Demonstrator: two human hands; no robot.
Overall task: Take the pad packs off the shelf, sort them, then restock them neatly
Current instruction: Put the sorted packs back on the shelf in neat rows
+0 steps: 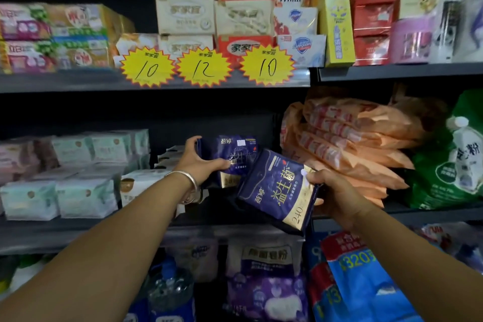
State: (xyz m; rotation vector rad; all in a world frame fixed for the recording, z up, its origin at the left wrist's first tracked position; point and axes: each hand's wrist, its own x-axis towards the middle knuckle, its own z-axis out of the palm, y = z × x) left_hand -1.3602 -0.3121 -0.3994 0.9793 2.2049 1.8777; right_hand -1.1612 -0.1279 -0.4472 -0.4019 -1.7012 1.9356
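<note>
My left hand (pixel 202 162) grips a dark blue pad pack (pixel 235 157) by its left edge, thumb across the front, holding it upright over the middle shelf (pixel 78 230). My right hand (pixel 330 191) holds a second dark blue pad pack (pixel 278 191) by its right side, tilted, its top corner overlapping the first pack's lower right. A silver bangle (pixel 187 178) sits on my left wrist. To the left on the same shelf lie pale green-and-white packs (pixel 86 197); to the right, a heap of orange packs (pixel 350 144). Three yellow price tags (pixel 205 66) hang on the shelf above.
</note>
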